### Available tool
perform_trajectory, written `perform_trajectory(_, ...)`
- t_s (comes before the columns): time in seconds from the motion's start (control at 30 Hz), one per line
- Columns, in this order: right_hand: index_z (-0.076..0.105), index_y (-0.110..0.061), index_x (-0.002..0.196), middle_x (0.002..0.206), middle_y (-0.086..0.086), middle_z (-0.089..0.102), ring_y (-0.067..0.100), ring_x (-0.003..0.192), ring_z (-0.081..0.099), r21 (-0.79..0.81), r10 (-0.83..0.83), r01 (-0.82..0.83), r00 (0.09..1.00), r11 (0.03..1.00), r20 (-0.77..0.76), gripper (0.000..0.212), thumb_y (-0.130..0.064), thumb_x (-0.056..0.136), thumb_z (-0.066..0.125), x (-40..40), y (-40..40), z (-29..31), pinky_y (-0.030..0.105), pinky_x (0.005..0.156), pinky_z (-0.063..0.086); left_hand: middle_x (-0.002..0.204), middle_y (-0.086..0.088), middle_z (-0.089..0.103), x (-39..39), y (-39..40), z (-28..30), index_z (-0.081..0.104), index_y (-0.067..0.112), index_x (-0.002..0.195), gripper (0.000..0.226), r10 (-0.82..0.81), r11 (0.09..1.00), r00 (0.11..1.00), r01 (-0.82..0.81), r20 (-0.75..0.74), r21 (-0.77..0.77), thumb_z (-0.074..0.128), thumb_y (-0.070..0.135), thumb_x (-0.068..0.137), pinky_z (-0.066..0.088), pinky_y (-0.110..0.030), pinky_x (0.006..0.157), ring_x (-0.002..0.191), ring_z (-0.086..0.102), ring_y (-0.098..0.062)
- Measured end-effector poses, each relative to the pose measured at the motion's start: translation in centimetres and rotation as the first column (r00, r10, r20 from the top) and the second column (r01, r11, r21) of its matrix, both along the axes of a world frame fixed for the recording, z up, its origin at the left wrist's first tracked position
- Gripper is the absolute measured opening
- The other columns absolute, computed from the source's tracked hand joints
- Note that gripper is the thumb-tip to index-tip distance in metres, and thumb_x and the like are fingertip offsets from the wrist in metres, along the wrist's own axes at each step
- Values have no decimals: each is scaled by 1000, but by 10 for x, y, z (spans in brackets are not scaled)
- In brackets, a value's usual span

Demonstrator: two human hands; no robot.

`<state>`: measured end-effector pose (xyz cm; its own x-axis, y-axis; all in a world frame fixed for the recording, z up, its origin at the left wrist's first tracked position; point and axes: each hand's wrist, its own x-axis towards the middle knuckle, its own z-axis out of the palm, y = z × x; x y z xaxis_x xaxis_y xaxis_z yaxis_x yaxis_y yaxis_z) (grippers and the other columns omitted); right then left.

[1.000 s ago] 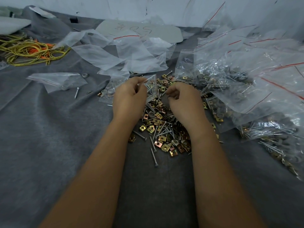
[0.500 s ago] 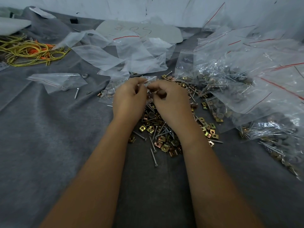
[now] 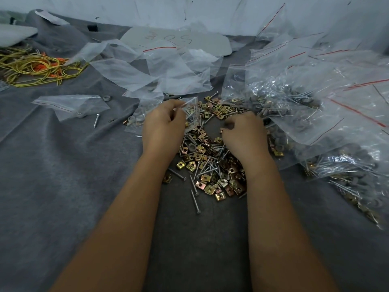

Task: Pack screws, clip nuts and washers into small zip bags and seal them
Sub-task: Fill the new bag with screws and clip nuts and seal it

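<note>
My left hand pinches a small clear zip bag by its edge and holds it upright over the heap; a screw shows inside it. My right hand lies on the heap with curled fingers, its fingertips hidden among the parts, so what it holds I cannot tell. The heap is a mix of brass-coloured clip nuts and silver screws on the grey cloth, between my two wrists. A grey washer lies in the heap.
Filled zip bags with red seal lines pile up at the right. Empty clear bags lie behind the heap, one more bag at the left. Yellow and orange wires sit far left. A loose screw lies on the grey cloth.
My right hand has left the bag's mouth and moved right and down onto the heap. My left hand still holds the small bag in about the same place.
</note>
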<state>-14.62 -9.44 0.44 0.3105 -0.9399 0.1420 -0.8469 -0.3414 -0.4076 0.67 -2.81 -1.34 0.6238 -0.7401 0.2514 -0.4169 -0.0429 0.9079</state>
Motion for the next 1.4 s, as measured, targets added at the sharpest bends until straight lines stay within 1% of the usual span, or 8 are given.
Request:
perform_trajectory(0.17, 68, -23, 121, 131, 2, 61, 21, 118, 55, 123, 112, -157, 944, 980, 310, 47, 4, 86, 51, 3, 6, 0, 29, 92, 46, 49, 17, 52, 0, 0, 1, 67, 33, 111, 30, 1, 1000, 1000, -1, 5, 1, 46, 28, 91, 32, -26, 47, 40, 37, -1)
perform_trajectory(0.27, 67, -26, 122, 132, 2, 60, 19, 120, 55, 163, 90, -154, 934, 974, 345, 60, 13, 81, 48, 1, 3, -2, 25, 89, 43, 52, 15, 54, 0, 0, 1, 67, 33, 111, 31, 2, 1000, 1000, -2, -7, 0, 45, 29, 90, 34, -28, 48, 42, 39, -2)
perform_trajectory(0.5, 70, -23, 116, 119, 7, 67, 29, 109, 59, 17, 16, -19, 984, 1000, 178, 38, -6, 85, 57, -2, 1, 2, 46, 93, 51, 50, 17, 53, 0, 0, 1, 67, 33, 114, 30, 3, 1000, 1000, -3, 4, 12, 47, 25, 93, 34, -26, 48, 41, 39, -1)
perform_trajectory(0.67, 75, -21, 103, 108, 5, 67, 30, 105, 56, -152, 17, -26, 998, 988, -61, 29, -40, 86, 61, 4, 6, 1, 39, 91, 46, 50, 18, 54, -1, 0, 1, 67, 33, 113, 29, 9, 1000, 1000, -9, 15, 11, 48, 24, 93, 33, -25, 47, 40, 39, -1)
perform_trajectory(0.83, 74, -19, 103, 108, 7, 64, 31, 108, 50, -186, 0, -17, 996, 982, -94, 24, -34, 89, 61, 7, 6, -1, 39, 92, 41, 51, 17, 54, -1, -1, 0, 67, 32, 114, 29, 11, 1000, 1000, -11, 16, 5, 49, 24, 94, 33, -26, 47, 40, 39, -1)
perform_trajectory(1.07, 70, -23, 93, 94, 1, 68, 25, 105, 52, -163, 54, -39, 995, 986, 89, 8, -18, 88, 66, 7, 6, 1, 40, 90, 44, 50, 18, 53, 0, -1, 0, 67, 31, 115, 30, 3, 1000, 1000, -3, 16, 3, 48, 25, 93, 33, -27, 48, 40, 39, -2)
perform_trajectory(1.27, 67, -25, 90, 81, -15, 61, -1, 78, 58, 42, 18, -52, 817, 998, 577, 21, -5, 87, 66, 11, 9, 7, 15, 70, 47, 50, 18, 53, 0, -1, 0, 68, 31, 113, 28, -2, 1000, 1000, 2, 7, -7, 49, 24, 93, 33, -27, 48, 41, 38, -1)
perform_trajectory(1.4, 73, -16, 101, 94, -3, 70, 4, 82, 61, 46, 28, -58, 864, 997, 503, 20, -3, 89, 64, 8, 8, 6, 18, 79, 48, 50, 17, 52, 0, 0, -1, 67, 31, 114, 29, -8, 1000, 1000, 8, -5, -9, 49, 25, 93, 35, -28, 49, 42, 38, -1)
